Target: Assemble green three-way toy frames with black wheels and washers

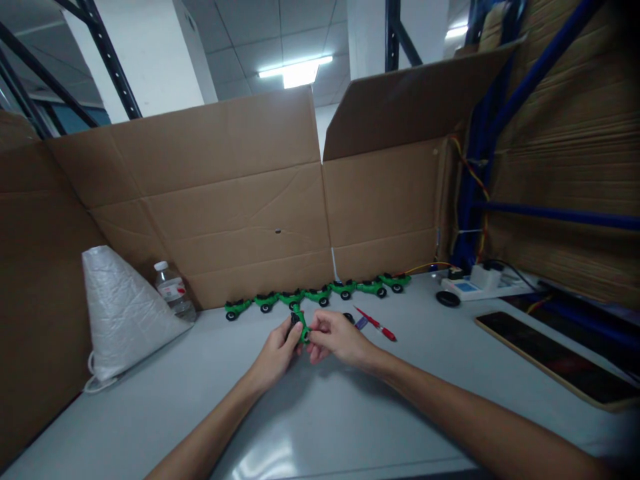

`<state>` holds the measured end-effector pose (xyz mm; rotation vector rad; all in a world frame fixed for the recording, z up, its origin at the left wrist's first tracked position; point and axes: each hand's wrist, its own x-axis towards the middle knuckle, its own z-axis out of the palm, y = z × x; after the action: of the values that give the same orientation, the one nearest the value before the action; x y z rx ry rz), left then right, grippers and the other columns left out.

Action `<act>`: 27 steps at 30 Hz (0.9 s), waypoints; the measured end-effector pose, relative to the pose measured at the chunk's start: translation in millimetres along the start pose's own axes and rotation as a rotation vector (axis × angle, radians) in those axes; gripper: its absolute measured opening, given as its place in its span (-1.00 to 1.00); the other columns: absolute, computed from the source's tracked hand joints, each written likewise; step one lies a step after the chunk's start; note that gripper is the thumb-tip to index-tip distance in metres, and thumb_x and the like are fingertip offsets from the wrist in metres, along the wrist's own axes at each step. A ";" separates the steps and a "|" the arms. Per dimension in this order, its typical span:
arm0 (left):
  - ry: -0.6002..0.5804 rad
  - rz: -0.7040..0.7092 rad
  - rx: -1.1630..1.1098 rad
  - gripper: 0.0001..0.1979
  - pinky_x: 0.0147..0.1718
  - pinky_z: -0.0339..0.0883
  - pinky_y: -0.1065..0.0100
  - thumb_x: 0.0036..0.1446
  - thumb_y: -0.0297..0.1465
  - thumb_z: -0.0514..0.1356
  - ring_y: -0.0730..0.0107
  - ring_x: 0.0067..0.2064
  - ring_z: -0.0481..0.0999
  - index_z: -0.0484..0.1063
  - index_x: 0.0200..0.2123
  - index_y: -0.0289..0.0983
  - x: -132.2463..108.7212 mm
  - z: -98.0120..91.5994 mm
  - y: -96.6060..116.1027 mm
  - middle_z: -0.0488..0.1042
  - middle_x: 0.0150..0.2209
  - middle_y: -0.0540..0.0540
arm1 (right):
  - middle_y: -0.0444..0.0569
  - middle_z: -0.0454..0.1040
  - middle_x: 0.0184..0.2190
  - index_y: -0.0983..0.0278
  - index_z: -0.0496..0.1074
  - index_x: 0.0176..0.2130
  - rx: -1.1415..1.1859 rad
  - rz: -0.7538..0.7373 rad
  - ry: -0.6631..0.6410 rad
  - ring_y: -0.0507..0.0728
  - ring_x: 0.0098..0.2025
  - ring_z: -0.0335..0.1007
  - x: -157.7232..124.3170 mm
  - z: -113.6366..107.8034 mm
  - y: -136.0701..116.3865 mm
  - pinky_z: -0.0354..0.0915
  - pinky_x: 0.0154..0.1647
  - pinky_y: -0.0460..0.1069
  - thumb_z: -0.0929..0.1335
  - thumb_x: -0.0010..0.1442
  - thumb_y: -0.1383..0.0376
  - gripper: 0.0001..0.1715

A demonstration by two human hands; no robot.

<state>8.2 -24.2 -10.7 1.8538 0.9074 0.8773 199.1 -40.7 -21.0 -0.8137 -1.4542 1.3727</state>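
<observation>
Between my two hands, above the grey table [200, 407], is a small green toy part [303, 327] with a black piece on its left. My left hand [280, 350] holds it from the left, thumb against it. The fingers of my right hand [336, 339] are pinched at its lower right side; whether they grip the toy or a tiny piece is too small to tell. Behind the hands stands a row of several green toy vehicles [319, 295] with black wheels. A red screwdriver [383, 328] lies to the right of my right hand, beside a small black round piece [349, 318].
A silvery bag [120, 313] and a plastic bottle [175, 291] stand at the left. At the right are a black ring [447, 299], a white power strip [493, 283] and a phone-like dark slab [555, 357]. Cardboard walls [240, 213] enclose the table.
</observation>
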 end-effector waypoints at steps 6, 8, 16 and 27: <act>-0.005 0.019 0.016 -0.51 -0.41 0.15 0.42 0.38 0.05 0.12 0.41 -0.39 0.28 0.41 -0.17 -0.31 -1.7 0.4 0.3 0.36 -0.40 0.02 | -0.15 0.58 -0.51 0.20 0.23 -0.31 -0.004 0.021 0.017 0.12 -0.54 0.57 0.5 -0.2 4.1 0.48 -0.48 -0.01 0.50 0.07 0.01 -0.52; -0.012 0.027 0.016 -0.53 -0.39 0.17 0.42 0.38 0.04 0.12 0.41 -0.37 0.30 0.41 -0.17 -0.31 -0.9 -0.2 0.4 0.37 -0.38 0.01 | -0.15 0.58 -0.52 0.20 0.23 -0.31 -0.004 0.018 0.019 0.11 -0.55 0.57 0.9 0.5 4.5 0.48 -0.48 -0.02 0.50 0.07 0.01 -0.52; 0.004 -0.064 -0.144 -0.43 -0.52 0.08 0.44 0.34 0.13 0.10 0.49 -0.50 0.26 0.40 -0.26 -0.32 10.3 -2.2 -6.2 0.38 -0.47 0.01 | -0.16 0.58 -0.48 0.20 0.25 -0.29 0.002 -0.016 0.005 0.10 -0.52 0.56 3.1 -0.8 -4.9 0.51 -0.42 0.01 0.54 0.07 -0.02 -0.47; -0.087 -0.172 -0.221 -0.42 -0.56 -0.02 0.45 0.29 0.15 0.14 0.53 -0.53 0.23 0.41 -0.28 -0.32 4.4 3.2 -3.7 0.38 -0.47 0.00 | -0.11 0.57 -0.50 0.21 0.29 -0.34 -0.206 -0.074 -0.034 0.09 -0.57 0.51 -3.1 -8.1 -4.2 0.38 -0.58 -0.06 0.48 0.19 0.09 -0.65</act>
<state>12.1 -20.4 -14.3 1.5874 0.8645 0.7531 208.3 -41.3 -18.0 -0.8602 -1.6554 1.2000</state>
